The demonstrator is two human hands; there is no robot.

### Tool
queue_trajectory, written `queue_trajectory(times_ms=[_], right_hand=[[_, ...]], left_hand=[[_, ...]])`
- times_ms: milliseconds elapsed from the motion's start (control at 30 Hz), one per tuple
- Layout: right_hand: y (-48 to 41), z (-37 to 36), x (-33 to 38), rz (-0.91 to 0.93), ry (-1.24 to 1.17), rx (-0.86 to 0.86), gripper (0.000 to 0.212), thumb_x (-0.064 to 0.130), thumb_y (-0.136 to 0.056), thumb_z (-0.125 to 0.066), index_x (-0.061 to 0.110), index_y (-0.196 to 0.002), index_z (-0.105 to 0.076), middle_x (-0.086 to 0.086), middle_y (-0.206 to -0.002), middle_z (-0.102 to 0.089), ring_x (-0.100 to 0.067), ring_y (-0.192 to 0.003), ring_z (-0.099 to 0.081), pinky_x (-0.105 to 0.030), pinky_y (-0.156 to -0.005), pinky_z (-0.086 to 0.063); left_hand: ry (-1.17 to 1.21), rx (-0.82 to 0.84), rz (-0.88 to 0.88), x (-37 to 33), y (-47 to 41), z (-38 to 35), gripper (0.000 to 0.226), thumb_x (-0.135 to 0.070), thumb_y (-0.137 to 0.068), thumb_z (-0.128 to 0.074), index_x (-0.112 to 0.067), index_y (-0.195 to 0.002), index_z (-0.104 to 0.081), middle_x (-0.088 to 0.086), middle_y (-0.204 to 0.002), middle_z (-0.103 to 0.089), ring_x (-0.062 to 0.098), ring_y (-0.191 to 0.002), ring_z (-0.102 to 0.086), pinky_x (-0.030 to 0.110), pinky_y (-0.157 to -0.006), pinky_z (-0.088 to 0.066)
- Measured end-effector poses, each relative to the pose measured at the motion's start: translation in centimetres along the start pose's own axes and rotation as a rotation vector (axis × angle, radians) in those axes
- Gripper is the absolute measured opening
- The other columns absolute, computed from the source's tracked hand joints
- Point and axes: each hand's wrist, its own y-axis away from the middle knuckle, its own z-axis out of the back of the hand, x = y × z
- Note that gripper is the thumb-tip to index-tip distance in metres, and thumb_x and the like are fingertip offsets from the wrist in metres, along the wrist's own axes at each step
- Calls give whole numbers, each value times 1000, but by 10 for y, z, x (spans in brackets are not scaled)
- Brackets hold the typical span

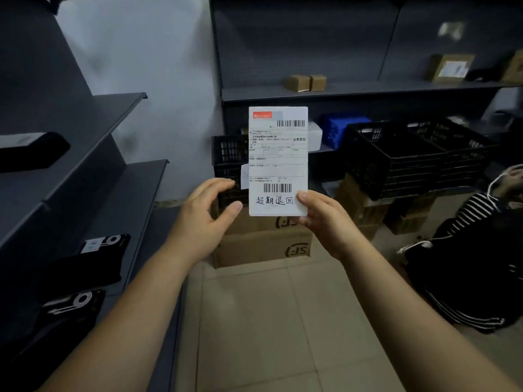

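A white shipping label [278, 161] with two barcodes and handwritten characters at its foot stands upright in mid-air at the centre of the view. My right hand [325, 222] pinches its lower right corner, thumb on the front. My left hand [202, 219] hovers just left of the label with fingers loosely spread, a small gap between thumb and paper, holding nothing.
Dark shelves [85, 171] on the left carry black parcels [85, 267]. Behind the label are black crates [410, 157], cardboard boxes [263, 244] on the tiled floor and a back shelf [353, 90] with small boxes. A person in dark clothes [475, 250] crouches at right.
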Motion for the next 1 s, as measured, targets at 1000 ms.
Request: queue_trajectory(times_ms=[1000], right_hand=[[-669, 180, -126, -325, -1, -93, 29, 26, -98, -55, 9, -116, -70, -7, -118, -72, -23, -115, -64, -37, -100, -50]], left_hand=[[-16, 229, 235, 400, -544, -239, 38, -32, -94, -59, -23, -130, -57, -19, -128, -47, -8, -117, -40, 24, -105, -35]])
